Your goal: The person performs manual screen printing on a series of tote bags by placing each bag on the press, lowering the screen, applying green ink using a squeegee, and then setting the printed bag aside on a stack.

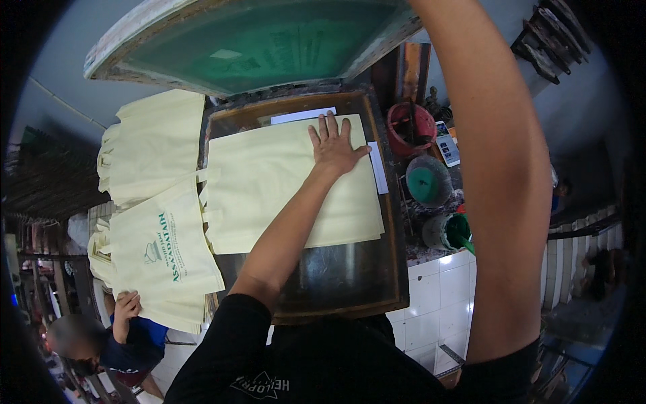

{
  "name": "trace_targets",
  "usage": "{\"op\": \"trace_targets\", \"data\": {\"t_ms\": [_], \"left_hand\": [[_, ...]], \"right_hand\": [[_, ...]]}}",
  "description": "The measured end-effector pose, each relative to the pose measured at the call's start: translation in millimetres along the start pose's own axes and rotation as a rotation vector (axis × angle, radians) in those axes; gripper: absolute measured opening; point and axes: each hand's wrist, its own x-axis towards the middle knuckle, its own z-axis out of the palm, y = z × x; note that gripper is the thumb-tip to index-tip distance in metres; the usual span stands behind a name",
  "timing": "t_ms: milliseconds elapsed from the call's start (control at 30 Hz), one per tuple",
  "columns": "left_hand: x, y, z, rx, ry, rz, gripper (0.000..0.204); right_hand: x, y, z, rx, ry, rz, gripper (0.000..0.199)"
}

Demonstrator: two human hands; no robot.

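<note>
My left hand (pixel 334 147) lies flat with spread fingers on the upper right part of a plain cream cloth bag (pixel 262 182). The bag rests on a dark glossy printing board (pixel 336 279) with a wooden edge, its handles toward the left. White guide strips (pixel 379 168) show beside the bag's right and far edges. Above the board's far side, a screen-printing frame (pixel 114 44) with green mesh (pixel 269 57) is raised at a tilt. My right arm (pixel 505 155) reaches up toward the frame's right corner; its hand is beyond the picture's upper edge.
On the left lie a stack of cream bags (pixel 158 141) and a bag with green print (pixel 161 249). Another person's hand (pixel 126 306) touches the printed bag's near edge. Right of the board stand a red bucket (pixel 412 138), green ink tubs (pixel 424 185) and a phone (pixel 447 145).
</note>
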Motion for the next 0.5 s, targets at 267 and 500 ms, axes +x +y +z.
{"op": "trace_targets", "data": {"t_ms": [267, 500], "left_hand": [[-9, 16, -15, -0.051, -0.087, -0.144, 0.101], [0, 16, -19, -0.036, -0.12, -0.157, 0.105]], "right_hand": [[-6, -5, -3, 0.075, 0.018, 0.012, 0.041], [-9, 1, 6, 0.083, 0.12, -0.062, 0.04]]}}
